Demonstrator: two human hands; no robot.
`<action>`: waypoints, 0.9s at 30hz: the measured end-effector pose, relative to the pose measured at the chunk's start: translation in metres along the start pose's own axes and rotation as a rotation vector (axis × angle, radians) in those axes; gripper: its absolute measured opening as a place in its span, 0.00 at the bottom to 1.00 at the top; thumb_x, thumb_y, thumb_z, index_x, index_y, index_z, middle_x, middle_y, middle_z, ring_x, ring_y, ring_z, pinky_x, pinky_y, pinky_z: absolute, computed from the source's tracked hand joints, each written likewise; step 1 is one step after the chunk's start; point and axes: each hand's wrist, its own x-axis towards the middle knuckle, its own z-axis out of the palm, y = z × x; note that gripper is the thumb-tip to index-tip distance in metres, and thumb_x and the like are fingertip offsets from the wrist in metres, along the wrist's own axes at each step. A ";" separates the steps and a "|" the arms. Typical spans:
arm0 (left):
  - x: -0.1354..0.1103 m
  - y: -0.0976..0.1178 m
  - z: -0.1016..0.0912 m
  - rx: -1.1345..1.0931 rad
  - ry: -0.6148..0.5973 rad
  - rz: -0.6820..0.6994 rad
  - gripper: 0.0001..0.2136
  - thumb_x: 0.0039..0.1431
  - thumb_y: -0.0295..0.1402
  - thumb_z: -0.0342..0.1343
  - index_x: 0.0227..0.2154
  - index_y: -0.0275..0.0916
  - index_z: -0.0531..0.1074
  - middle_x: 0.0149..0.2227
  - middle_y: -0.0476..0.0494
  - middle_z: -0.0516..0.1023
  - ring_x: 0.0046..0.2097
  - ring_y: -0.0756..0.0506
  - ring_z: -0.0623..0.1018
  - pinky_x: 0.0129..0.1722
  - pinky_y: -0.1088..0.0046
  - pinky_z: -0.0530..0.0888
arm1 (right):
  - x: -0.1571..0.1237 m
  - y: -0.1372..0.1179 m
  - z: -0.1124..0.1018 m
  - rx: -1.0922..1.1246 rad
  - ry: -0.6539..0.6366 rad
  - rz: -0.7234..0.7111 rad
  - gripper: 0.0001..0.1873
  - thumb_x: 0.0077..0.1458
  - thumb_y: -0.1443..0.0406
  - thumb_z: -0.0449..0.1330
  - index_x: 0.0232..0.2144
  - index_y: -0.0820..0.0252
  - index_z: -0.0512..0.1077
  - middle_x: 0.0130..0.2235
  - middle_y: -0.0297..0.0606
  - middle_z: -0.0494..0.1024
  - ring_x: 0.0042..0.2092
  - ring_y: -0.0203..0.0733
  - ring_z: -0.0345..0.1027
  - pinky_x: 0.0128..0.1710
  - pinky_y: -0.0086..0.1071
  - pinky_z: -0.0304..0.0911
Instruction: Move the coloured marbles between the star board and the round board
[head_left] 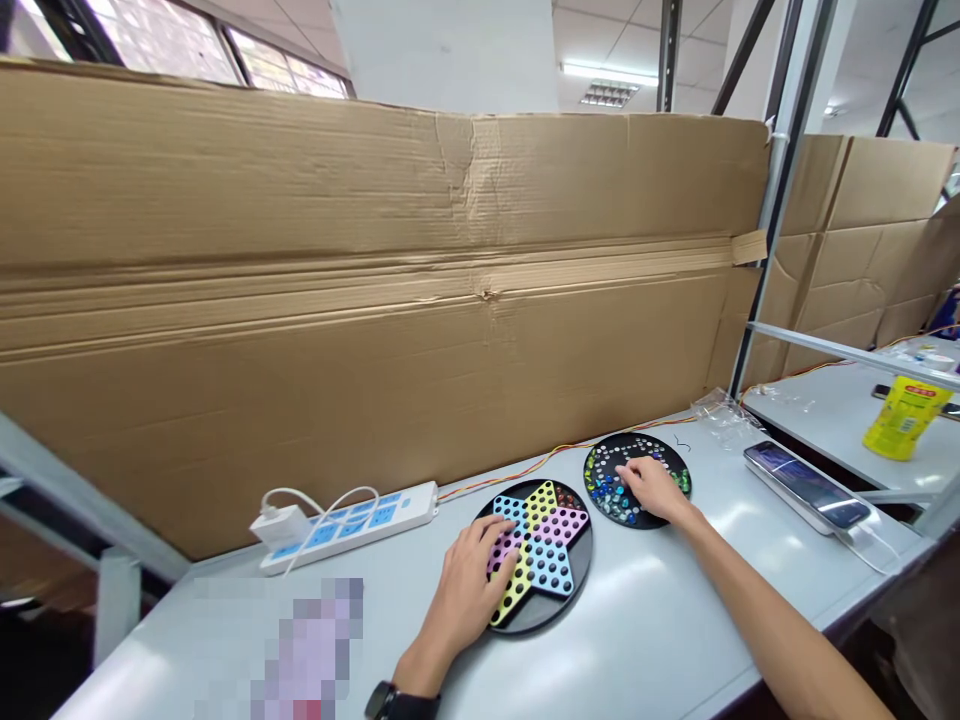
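Note:
A round black Chinese checkers board (551, 562) with a star of pink, yellow and blue points lies on the table. My left hand (466, 585) rests over the board's left side, fingers spread, nothing visible in it. Several dark red marbles (564, 498) sit in the star's upper right gap. Behind and to the right is a round black tray (643, 518) with blue, green, yellow and clear marbles (609, 492). My right hand (651, 486) reaches into this tray, thumb and fingertips drawn together low over the marbles. Whatever lies between those fingertips is too small to make out.
A white power strip (405, 508) with a plugged-in charger (282, 527) lies at the left. A phone (808, 485) on a white box is at the right. Tall cardboard (375, 400) walls the back. A crinkled plastic bag (727, 412) and a yellow container (906, 418) are farther right.

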 end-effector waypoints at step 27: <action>0.000 0.006 -0.005 0.007 -0.035 -0.013 0.22 0.75 0.46 0.51 0.60 0.50 0.85 0.67 0.37 0.86 0.69 0.30 0.83 0.73 0.39 0.79 | 0.007 0.013 -0.008 0.525 -0.001 0.083 0.23 0.65 0.48 0.63 0.25 0.52 0.66 0.24 0.29 0.65 0.26 0.38 0.56 0.29 0.32 0.53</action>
